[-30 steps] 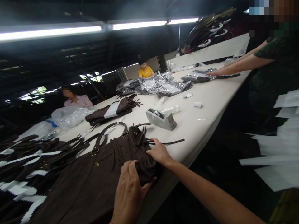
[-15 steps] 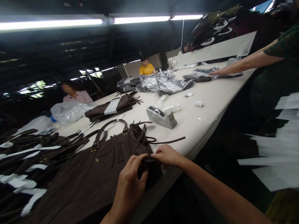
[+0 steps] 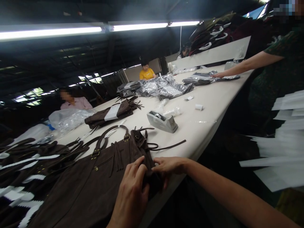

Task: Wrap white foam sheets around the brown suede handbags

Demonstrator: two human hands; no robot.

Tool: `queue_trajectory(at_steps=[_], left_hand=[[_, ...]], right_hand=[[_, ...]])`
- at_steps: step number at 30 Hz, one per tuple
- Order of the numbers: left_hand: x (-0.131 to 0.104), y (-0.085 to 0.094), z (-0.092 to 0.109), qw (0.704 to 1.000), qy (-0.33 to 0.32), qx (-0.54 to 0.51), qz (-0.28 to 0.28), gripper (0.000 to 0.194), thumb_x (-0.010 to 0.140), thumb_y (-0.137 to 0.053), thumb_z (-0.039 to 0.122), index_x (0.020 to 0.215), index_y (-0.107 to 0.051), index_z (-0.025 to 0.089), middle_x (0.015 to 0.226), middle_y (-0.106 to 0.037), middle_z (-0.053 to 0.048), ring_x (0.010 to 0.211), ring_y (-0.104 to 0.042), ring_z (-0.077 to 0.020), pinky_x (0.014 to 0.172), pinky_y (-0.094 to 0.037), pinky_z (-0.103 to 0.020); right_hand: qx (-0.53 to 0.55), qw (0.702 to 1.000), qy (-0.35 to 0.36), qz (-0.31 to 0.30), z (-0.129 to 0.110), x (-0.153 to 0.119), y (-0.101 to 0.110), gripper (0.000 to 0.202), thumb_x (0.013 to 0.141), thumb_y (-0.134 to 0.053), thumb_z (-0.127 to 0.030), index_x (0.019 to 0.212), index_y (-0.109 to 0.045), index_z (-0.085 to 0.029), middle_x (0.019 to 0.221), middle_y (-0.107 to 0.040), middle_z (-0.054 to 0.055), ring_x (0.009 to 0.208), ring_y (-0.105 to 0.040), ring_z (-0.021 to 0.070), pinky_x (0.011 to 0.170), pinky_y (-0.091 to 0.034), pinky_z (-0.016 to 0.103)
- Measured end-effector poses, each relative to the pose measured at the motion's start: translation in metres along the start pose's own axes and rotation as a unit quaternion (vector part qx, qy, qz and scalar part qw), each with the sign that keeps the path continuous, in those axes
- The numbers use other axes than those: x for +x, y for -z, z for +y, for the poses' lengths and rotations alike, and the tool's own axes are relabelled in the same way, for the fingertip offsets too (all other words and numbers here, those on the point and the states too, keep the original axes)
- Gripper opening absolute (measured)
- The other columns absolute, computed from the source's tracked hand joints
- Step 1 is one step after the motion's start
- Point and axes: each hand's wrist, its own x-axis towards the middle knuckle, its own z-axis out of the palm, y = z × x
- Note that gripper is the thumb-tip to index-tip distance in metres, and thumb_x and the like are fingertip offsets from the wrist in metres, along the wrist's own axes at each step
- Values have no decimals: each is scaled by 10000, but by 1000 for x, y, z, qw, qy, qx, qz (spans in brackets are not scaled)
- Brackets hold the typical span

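A dark brown handbag lies on the table in front of me, its looped handles pointing away and thin fringe strips hanging near its zip. My left hand rests on the bag's right side, fingers bent and closed on the leather there. Just beyond it, my right hand pinches the bag's side edge between thumb and fingers. The fingertips of both hands are partly hidden by the dark folds. A long thin strap reaches from the bag's top corner across the table to the right.
Past the bag stands a grey tape dispenser on the white table. Another folded brown bag with a white band lies farther back, near plastic-wrapped bags. More bags pile up at left. A co-worker's hand touches a wrapped bag.
My right hand has shifted slightly down and turned along the bag's edge. My left hand's fingers have moved a little left on the leather. The view has tilted slightly.
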Motion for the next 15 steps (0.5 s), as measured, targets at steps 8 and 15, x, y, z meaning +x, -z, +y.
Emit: queue_trajectory(at_steps=[8,15], left_hand=[[-12,2,-4,996,68,52,-3,201,810,-434,101,938,-501,241,1430,-400,-146,1345,-388,-290,985,-474,-472],[-18,0,13,986,13,116,-120,444,773,-328,-47,993,-597,229,1453,-451,-101,1363,-385,-240,1013,-472,-406]], right_hand=[[206,963,-8,175,23,15,-46,326,529,-783,-264,655,-497,-171,497,-475,-69,427,-406,56,421,-279,178],[-29,951,69,301,28,43,-42,214,552,-575,-59,573,-404,-186,494,-372,-81,517,-340,74,498,-241,218]])
